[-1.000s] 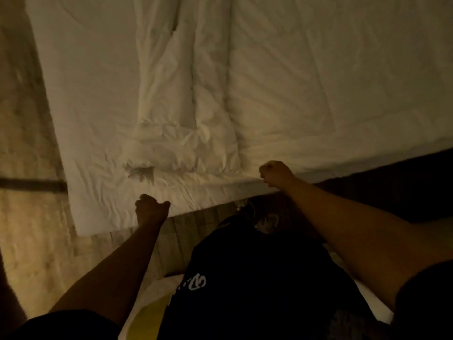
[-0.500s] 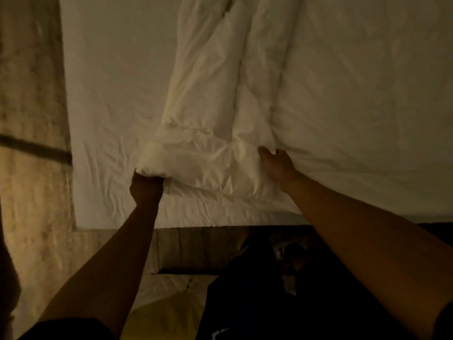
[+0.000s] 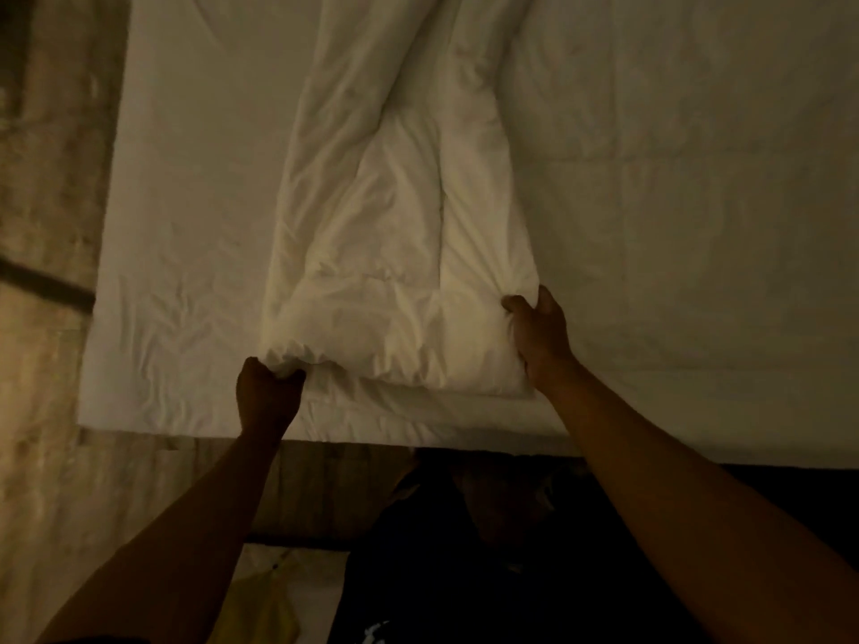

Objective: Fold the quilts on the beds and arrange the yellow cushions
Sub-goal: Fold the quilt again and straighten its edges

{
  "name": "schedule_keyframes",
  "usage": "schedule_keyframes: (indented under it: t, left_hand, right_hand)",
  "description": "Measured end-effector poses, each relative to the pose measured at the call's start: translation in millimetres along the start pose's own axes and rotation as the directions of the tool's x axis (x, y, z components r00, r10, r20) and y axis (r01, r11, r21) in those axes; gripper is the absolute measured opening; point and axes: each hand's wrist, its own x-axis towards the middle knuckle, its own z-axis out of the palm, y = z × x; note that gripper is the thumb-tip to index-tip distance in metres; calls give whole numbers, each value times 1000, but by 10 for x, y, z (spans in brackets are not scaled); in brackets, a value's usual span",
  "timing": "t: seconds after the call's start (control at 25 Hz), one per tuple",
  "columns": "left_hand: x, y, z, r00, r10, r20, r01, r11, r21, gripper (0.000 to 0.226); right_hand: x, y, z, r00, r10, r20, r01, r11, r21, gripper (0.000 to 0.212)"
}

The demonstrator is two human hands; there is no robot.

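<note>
A white quilt (image 3: 395,234) lies in a long folded strip down the middle of the bed (image 3: 674,225). Its near end is bunched just inside the bed's front edge. My left hand (image 3: 267,395) grips the quilt's near left corner with curled fingers. My right hand (image 3: 539,334) grips the near right corner, thumb on top and fingers dug into the fabric. A yellow cushion (image 3: 260,606) shows at the bottom, between my left arm and my dark shirt, lying on something white.
The bed's left edge runs beside a pale floor (image 3: 42,481) crossed by a dark strip (image 3: 46,285). A wood-patterned floor band (image 3: 334,490) lies between my body and the bed's front edge. The room is dim.
Both hands moved from the bed's front edge onto the quilt's near end and took hold of its two corners. The view shifted forward over the bed.
</note>
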Motion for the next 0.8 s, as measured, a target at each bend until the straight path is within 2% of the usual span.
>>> schedule_keyframes:
  t: [0.12,0.2,0.28,0.4,0.48,0.56,0.72,0.8]
  left_hand:
    - [-589,221,167,996,87,26,-90,991,100,41]
    - [-930,308,274,982,180,57,-188,954,234,33]
    - [-1200,321,367,951,300,75,-304,866,397,29]
    - [-1544,388,448,875,472,111,-453,716,531,26]
    - [-1773,428,539,817,555,156,-537,634,556,27]
    - [-1980,411,660,769,605,205,-608,593,528,31]
    - [-2301,466,871,773,576,265,-621,606,497,37]
    - [-2369,498,954,757,583,296,-643,582,498,37]
  right_hand:
    - [-104,-147,-710,993,-116,17,117,991,-66,35]
    - [-157,-177,-1166,988,-156,0,155,983,-96,36]
    - [-186,-136,-1576,986,-163,-14,161,982,-100,33]
    - [-290,-42,-2142,976,-205,-69,199,975,-95,27]
    - [-355,41,-2493,964,-239,-115,229,969,-93,25]
    - [-428,116,-2793,957,-253,-144,241,966,-95,25]
    - [-407,224,-3162,958,-215,-188,199,975,-98,28]
    - [-348,307,-3271,951,-229,-206,206,970,-130,28]
